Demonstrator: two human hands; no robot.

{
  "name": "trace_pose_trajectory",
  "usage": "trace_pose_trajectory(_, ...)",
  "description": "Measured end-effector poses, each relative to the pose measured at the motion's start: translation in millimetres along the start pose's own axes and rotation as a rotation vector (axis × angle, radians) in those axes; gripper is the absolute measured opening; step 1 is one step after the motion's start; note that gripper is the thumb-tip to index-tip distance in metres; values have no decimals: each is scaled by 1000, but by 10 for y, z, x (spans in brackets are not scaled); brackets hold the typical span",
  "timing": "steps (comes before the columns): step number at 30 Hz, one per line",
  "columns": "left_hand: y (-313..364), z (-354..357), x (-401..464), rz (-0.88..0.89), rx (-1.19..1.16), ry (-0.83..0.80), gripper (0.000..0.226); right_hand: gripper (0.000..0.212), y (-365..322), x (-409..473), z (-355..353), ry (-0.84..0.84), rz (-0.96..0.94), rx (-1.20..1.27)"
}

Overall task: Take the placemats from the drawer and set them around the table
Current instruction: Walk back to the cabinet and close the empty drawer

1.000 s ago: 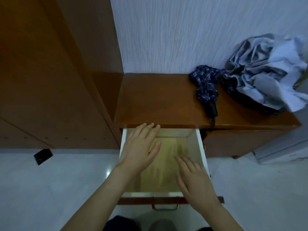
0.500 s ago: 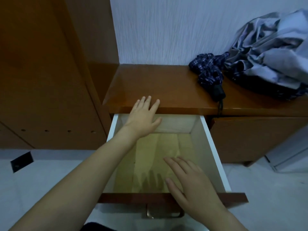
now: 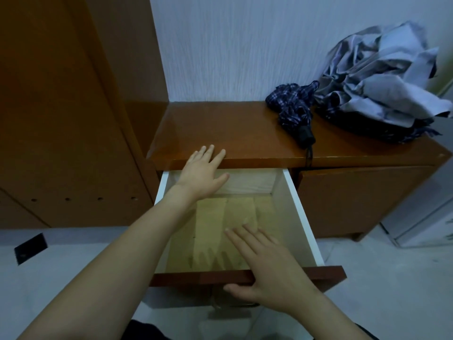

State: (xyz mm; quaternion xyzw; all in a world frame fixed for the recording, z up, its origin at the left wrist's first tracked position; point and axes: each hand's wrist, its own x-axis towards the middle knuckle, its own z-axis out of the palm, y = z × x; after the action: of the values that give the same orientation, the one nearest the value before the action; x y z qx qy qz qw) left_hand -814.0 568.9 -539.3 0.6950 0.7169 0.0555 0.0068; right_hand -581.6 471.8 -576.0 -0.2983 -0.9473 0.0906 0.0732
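1. So, we're right at the start of the job: the drawer (image 3: 302, 212) is pulled well out from under the wooden counter (image 3: 232, 133), and nothing has been lifted out of it yet.
2. The placemats (image 3: 225, 231) are lying flat on the drawer bottom, pale yellowish sheets side by side or overlapping. I honestly can't tell how many there are.
3. The left hand (image 3: 202, 174) is reaching to the back of the drawer, fingers spread and loose, fingertips up against the counter's front edge. It's holding nothing.
4. The right hand (image 3: 267, 268) is draped over the drawer front, fingers flat and pointing in over the mats, thumb tucked under the front panel. It looks like it's steadying the drawer, not grabbing a mat.
5. Next move, I'd guess: get fingertips under an edge of the stack. Flat mats against a flat bottom are annoying to pick up, so probably slide them toward a wall or curl up a corner first.
6. A folded plaid umbrella (image 3: 293, 106) and a heap of grey cloth (image 3: 382, 79) sit on the counter to the right, well out of the way.
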Motion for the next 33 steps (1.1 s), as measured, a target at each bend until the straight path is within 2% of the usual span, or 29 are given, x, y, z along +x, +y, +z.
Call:
trace_pose_trajectory(6, -29, 21, 15, 8, -25, 33, 64, 106, 162, 255, -3, 6, 45, -56)
trace_pose_trajectory(24, -46, 27, 53, 18, -22, 46, 66, 119, 634, 1074, -195, 147, 92, -195)
trace_pose_trajectory(29, -117, -30, 34, 81, -19, -33, 89, 129, 703, 1254, -234, 159, 165, -230)
trace_pose_trajectory(33, -230, -37, 43, 156, 46, -95, 114, 128, 776, 1425, -247, 154, 229, -199)
